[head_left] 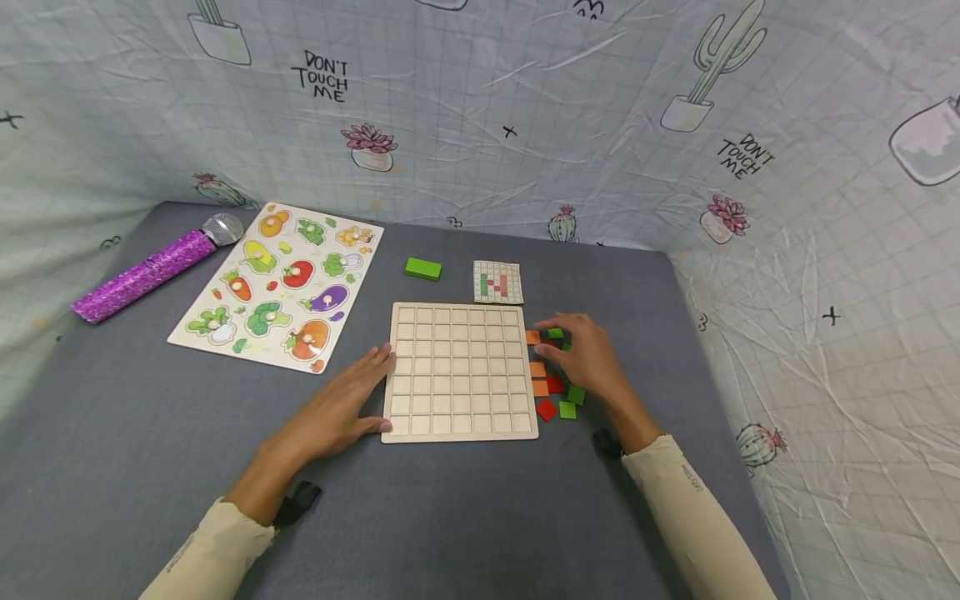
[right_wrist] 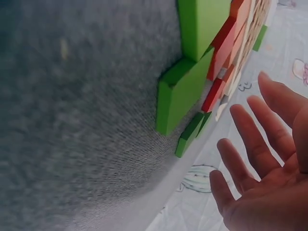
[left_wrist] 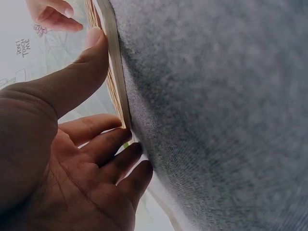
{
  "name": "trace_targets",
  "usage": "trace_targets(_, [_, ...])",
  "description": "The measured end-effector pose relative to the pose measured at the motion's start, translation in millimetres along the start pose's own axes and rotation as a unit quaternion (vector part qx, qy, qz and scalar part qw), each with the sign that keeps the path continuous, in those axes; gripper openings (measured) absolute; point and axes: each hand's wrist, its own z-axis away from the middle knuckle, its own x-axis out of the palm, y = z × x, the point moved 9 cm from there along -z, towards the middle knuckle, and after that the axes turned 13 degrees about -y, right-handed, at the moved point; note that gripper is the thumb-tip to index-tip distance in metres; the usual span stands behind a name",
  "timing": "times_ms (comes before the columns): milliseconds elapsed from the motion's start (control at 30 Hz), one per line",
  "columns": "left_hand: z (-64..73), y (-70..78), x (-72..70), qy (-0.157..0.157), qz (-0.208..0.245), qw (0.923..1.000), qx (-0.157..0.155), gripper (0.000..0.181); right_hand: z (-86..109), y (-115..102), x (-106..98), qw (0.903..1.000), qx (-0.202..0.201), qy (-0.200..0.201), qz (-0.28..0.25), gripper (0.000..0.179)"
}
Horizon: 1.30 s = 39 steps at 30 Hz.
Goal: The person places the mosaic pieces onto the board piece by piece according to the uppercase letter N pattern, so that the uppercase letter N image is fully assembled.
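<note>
A square wooden grid board [head_left: 461, 372] lies flat on the grey table, its recesses bare. My left hand [head_left: 337, 417] touches the board's left edge, thumb near the front corner and fingers farther back; the left wrist view shows the thumb [left_wrist: 82, 72] and fingertips against its side. Just right of the board, my right hand [head_left: 587, 357] hovers over loose square tiles, fingers spread and holding nothing in the right wrist view. Among these are orange tiles [head_left: 537, 369], red tiles [head_left: 547, 410] and green tiles [head_left: 567, 410]. The hand partly hides some of them.
Behind the board lie a small pattern card [head_left: 498, 282] with coloured squares and a green block [head_left: 423, 268]. At the left are a vegetable peg puzzle [head_left: 255, 312] and a purple glittery microphone [head_left: 153, 271]. A printed cloth [head_left: 465, 183] hangs behind the table.
</note>
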Motion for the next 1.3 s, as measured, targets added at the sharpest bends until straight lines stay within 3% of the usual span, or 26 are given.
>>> trace_targets(333, [1.7, 3.0, -3.2, 0.015, -0.011, 0.9998, 0.011, 0.092, -21.0, -1, 6, 0.9993, 0.012, -0.023, 0.029, 0.03])
trace_targets(667, [1.4, 0.9, 0.2, 0.007, -0.014, 0.9999, 0.005, 0.094, -28.4, -4, 8, 0.9977, 0.007, -0.012, 0.067, 0.023])
trace_targets(867, [2.5, 2.9, -0.5, 0.017, -0.02, 0.9996, 0.011, 0.093, -28.6, -4, 6, 0.9983, -0.014, 0.003, 0.056, 0.019])
trace_targets(1100, [1.2, 2.3, 0.7, 0.013, -0.014, 0.9998, 0.008, 0.094, -26.0, -3, 1, 0.9995, -0.009, 0.005, 0.031, 0.01])
trace_targets(1300, [0.8, 0.1, 1.3, 0.011, -0.01, 0.9999, 0.001, 0.094, -24.4, -13, -6, 0.9996, -0.02, 0.018, 0.008, 0.009])
